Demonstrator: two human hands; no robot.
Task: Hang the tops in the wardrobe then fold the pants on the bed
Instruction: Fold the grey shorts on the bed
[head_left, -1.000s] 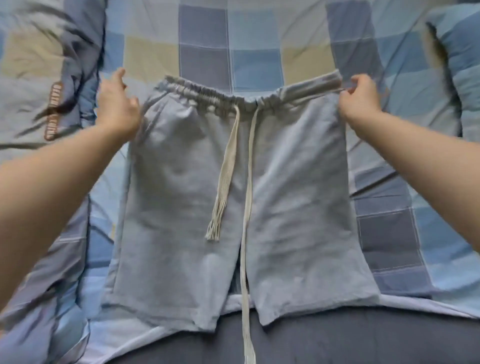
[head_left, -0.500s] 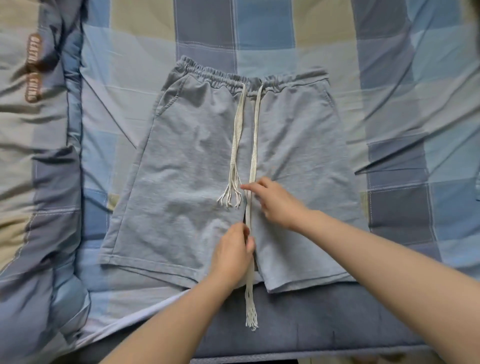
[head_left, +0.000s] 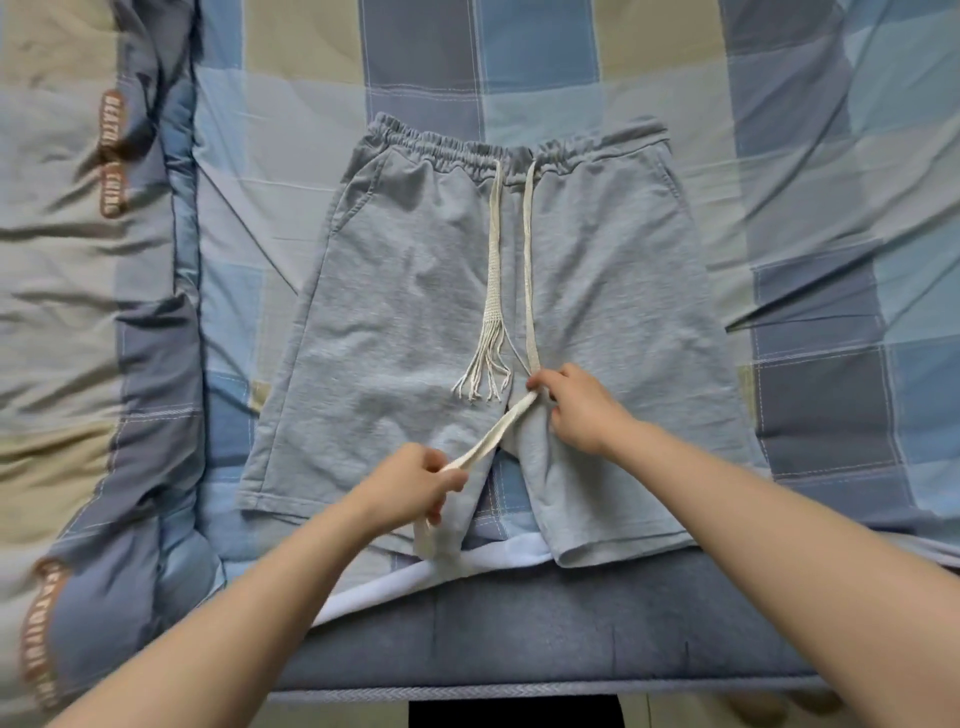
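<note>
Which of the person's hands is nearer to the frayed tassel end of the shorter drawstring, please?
Right. The right hand pinches the longer drawstring just right of the tassel; the left hand grips that same longer drawstring lower down, near the shorts' hem.

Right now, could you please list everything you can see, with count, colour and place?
shorts: one, light grey, flat on the bed, waistband away from the person
drawstring: one, cream, two ends from the waistband; the fringed end lies on the shorts, the other end is held
sheet: one, blue, grey and beige checks, under the shorts
quilt: one, matching checks with brown lettering, bunched at the left
left hand: grips the long drawstring end
right hand: pinches the same end, higher up
</note>
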